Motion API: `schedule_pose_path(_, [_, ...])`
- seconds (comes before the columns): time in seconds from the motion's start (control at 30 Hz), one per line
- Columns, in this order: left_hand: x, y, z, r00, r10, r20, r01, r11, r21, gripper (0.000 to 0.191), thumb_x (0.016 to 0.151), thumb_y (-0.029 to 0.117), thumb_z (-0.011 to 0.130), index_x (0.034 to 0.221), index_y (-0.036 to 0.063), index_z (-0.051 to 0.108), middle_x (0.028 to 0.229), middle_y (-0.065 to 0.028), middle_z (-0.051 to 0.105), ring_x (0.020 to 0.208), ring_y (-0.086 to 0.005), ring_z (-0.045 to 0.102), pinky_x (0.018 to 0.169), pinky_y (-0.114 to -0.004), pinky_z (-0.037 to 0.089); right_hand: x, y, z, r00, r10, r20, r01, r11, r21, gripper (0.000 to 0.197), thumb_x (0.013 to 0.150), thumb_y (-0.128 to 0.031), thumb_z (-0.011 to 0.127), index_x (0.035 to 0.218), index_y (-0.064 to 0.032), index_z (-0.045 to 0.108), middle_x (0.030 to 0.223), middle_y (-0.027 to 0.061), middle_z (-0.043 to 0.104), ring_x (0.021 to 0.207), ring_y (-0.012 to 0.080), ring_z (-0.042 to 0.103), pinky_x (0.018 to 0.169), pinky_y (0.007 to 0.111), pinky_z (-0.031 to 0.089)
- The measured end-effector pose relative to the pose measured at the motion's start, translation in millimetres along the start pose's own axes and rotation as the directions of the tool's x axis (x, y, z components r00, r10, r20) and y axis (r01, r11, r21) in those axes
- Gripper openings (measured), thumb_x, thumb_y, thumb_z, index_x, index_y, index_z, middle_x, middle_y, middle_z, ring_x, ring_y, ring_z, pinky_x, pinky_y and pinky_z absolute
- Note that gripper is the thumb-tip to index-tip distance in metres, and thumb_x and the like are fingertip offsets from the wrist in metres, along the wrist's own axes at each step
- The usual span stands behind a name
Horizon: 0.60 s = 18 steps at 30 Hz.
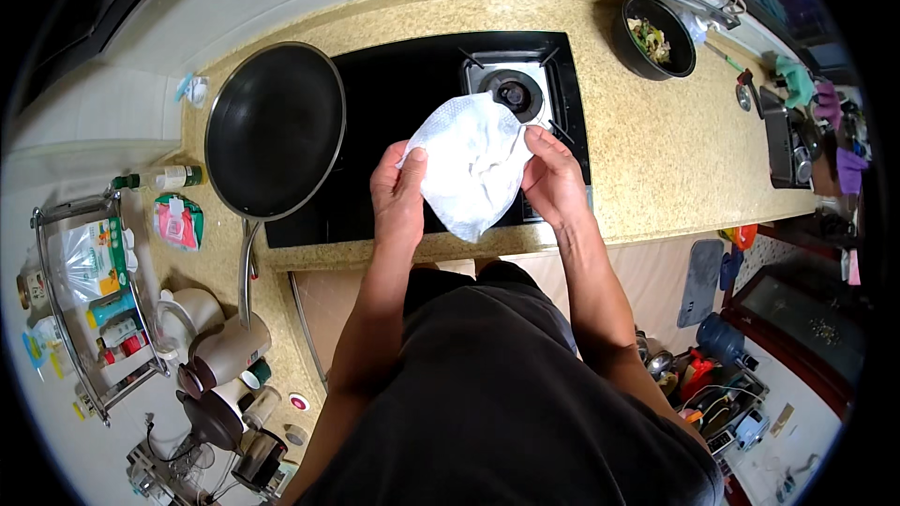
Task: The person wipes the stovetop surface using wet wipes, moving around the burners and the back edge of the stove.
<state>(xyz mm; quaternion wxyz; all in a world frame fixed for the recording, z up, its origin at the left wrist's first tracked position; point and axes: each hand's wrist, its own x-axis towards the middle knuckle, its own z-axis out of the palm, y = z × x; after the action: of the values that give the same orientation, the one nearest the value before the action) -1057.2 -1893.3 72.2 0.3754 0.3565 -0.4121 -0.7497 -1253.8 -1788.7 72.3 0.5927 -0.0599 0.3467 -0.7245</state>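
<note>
A white textured cloth or paper towel (472,161) is spread between my two hands above the black gas cooktop (401,84). My left hand (399,190) pinches its left edge, thumb on top. At the right edge, my right hand (555,172) grips it between thumb and fingers. Beyond the cloth, the burner (515,95) with its metal drip tray is partly covered from view. To the left of my hands, a large dark frying pan (276,130) rests over the cooktop's left side, its steel handle (246,274) pointing towards me.
A black pot (654,39) holding cooked food stands on the speckled counter (654,147) at the back right, with a sink (779,144) further right. On the left are a bottle (165,177), a kettle (232,351) and a wire rack (77,302) with packages.
</note>
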Motion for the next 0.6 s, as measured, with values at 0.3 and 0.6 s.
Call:
schedule_pose_path(0.3, [-19, -10, -2, 0.997, 0.030, -0.070, -0.008, 0.957, 0.290, 0.025, 0.100, 0.021, 0.058, 0.111, -0.0015, 0.062, 0.096, -0.0048, 0.065, 0.086, -0.0069, 0.057, 0.077, -0.023, 0.046, -13, 39, -11, 0.973, 0.229, -0.014, -0.229, 0.973, 0.032, 0.042, 0.089, -0.012, 0.070, 0.127, 0.0013, 0.056, 0.122, 0.0147, 0.065, 0.110, 0.0245, 0.065, 0.101, 0.040, 0.050])
schedule_pose_path(0.6, [-55, -54, 8, 0.964, -0.263, -0.038, 0.258, 0.895, 0.363, 0.024, 0.103, 0.018, 0.051, 0.120, 0.0040, 0.060, 0.108, -0.0128, 0.069, 0.093, -0.0197, 0.070, 0.079, -0.028, 0.055, -71, 10, -124, 0.839, 0.035, -0.544, -0.177, 0.961, -0.211, 0.032, 0.086, -0.008, 0.073, 0.116, -0.0026, 0.063, 0.104, 0.0072, 0.069, 0.082, 0.0160, 0.066, 0.081, 0.032, 0.053])
